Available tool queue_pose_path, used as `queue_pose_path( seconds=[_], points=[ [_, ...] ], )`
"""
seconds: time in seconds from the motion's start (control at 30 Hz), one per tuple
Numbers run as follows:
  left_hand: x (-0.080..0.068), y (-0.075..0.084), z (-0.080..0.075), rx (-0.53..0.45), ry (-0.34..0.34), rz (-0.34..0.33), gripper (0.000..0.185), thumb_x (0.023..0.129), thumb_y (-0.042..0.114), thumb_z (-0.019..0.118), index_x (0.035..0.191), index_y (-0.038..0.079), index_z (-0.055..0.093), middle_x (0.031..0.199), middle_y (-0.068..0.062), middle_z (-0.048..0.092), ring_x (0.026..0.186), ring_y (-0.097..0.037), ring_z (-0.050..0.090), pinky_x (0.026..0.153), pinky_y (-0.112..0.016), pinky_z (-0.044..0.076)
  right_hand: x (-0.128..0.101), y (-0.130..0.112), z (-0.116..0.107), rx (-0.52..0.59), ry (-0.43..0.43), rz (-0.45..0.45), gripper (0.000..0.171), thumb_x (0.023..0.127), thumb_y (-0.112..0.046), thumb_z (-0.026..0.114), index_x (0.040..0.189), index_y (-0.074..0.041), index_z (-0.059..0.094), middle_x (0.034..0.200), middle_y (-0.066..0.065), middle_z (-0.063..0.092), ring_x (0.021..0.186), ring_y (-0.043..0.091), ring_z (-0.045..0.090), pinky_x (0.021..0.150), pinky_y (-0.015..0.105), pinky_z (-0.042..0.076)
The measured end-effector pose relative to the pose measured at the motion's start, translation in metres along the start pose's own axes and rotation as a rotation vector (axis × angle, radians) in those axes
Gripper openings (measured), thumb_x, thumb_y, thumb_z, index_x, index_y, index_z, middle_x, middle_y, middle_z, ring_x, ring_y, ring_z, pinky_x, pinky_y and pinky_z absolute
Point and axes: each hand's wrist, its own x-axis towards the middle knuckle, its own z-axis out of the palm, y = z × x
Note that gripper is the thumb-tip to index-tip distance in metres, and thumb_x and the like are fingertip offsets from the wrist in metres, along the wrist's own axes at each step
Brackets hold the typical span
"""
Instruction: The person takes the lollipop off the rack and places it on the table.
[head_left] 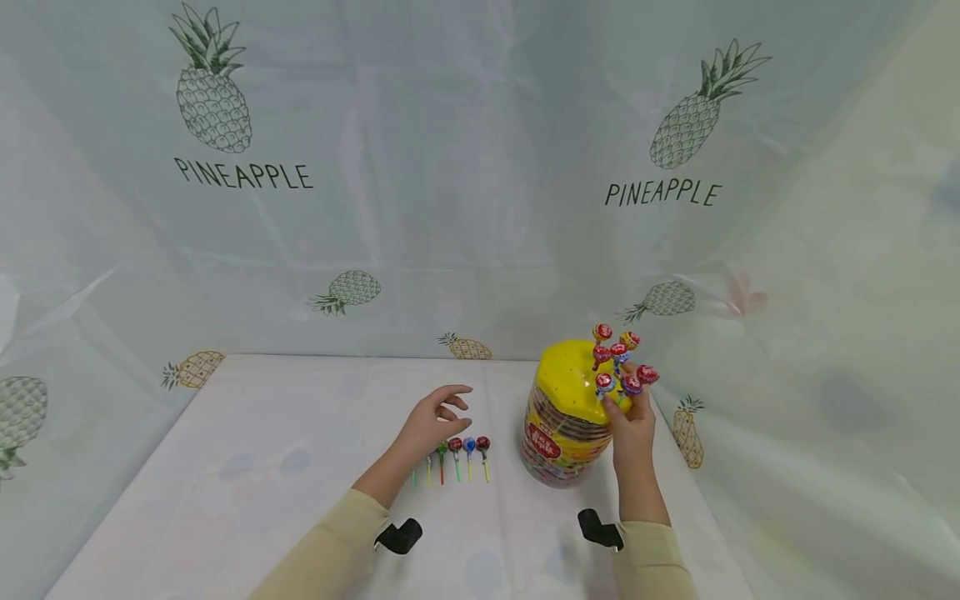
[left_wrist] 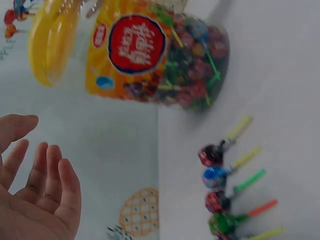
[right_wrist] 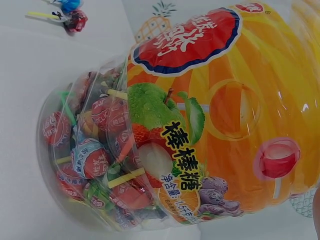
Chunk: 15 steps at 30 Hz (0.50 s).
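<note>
A clear jar point(head_left: 558, 442) packed with wrapped lollipops stands on the white table, and several lollipops point(head_left: 618, 350) stand upright in its yellow lid point(head_left: 570, 379). My right hand point(head_left: 626, 400) is raised at the lid's right edge and pinches the stick of a lollipop point(head_left: 632, 384) there. A short row of loose lollipops point(head_left: 465, 454) lies left of the jar. My left hand point(head_left: 457, 404) hovers just above that row, fingers relaxed and holding nothing. The left wrist view shows its bare palm point(left_wrist: 35, 150), the row point(left_wrist: 220, 185) and the jar point(left_wrist: 150, 55). The jar's label point(right_wrist: 200, 130) fills the right wrist view.
A pale cloth printed with pineapples point(head_left: 213, 100) forms the back and side walls around the table point(head_left: 262, 442). The jar stands close to the right wall. Black wrist mounts point(head_left: 397, 536) show on both sleeves.
</note>
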Motion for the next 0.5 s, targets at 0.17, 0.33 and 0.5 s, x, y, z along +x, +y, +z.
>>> queue_pose_path(
  seconds=[0.17, 0.33, 0.5],
  points=[
    [0.01, 0.022, 0.016, 0.0, -0.067, 0.052, 0.048, 0.088, 0.009, 0.073, 0.133, 0.016, 0.058, 0.109, -0.008, 0.06, 0.086, -0.019, 0.059, 0.067, -0.03, 0.052, 0.0, -0.001, 0.001, -0.006, -0.001, 0.007, 0.059, 0.096, -0.003, 0.059, 0.147, -0.029, 0.043, 0.15, -0.001, 0.04, 0.138, 0.02, 0.036, 0.105, 0.024, 0.035],
    [0.024, 0.044, 0.03, 0.043, -0.122, 0.103, 0.048, 0.088, 0.011, 0.074, 0.133, 0.019, 0.059, 0.107, 0.0, 0.06, 0.086, -0.017, 0.059, 0.066, -0.03, 0.052, 0.0, -0.002, 0.001, 0.0, -0.001, 0.015, 0.061, 0.096, -0.002, 0.058, 0.147, -0.03, 0.043, 0.15, -0.002, 0.04, 0.138, 0.02, 0.036, 0.106, 0.024, 0.035],
    [0.04, 0.066, 0.042, 0.096, -0.159, 0.158, 0.048, 0.088, 0.011, 0.073, 0.133, 0.022, 0.059, 0.108, 0.003, 0.061, 0.087, -0.014, 0.059, 0.067, -0.03, 0.052, 0.0, -0.002, 0.0, -0.004, 0.005, 0.019, 0.061, 0.096, 0.0, 0.057, 0.149, -0.026, 0.041, 0.15, -0.003, 0.04, 0.138, 0.02, 0.036, 0.106, 0.024, 0.035]
  ],
)
